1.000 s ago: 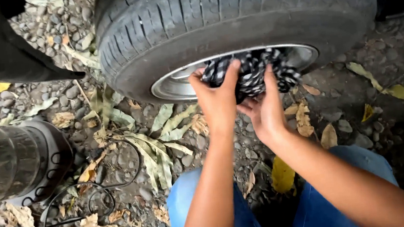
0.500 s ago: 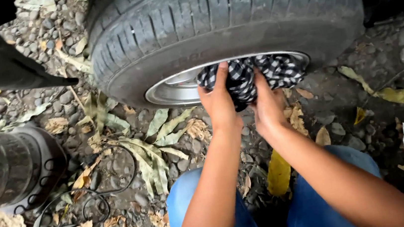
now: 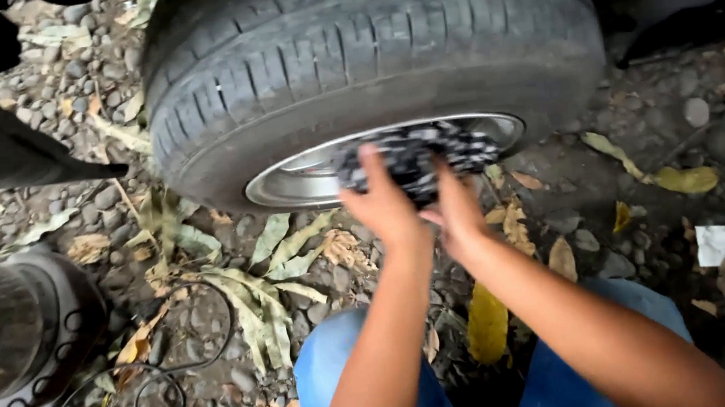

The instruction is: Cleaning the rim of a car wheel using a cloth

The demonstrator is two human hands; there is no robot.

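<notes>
Patterned cloth (bunched, lengthwise across rim), both hands pressing

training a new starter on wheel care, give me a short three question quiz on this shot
1. True or false: both hands press a patterned cloth against the wheel rim.
2. Which lies on the gravel at the person's left? A) a dark round machine with a thin black cable B) a bucket C) a ladder
3. What covers the person's legs?

Key
1. True: the left hand and the right hand both rest on the black-and-white cloth at the rim, under the tyre.
2. A: the dark round machine, with its cable looping over dry leaves.
3. Blue jeans.
</notes>
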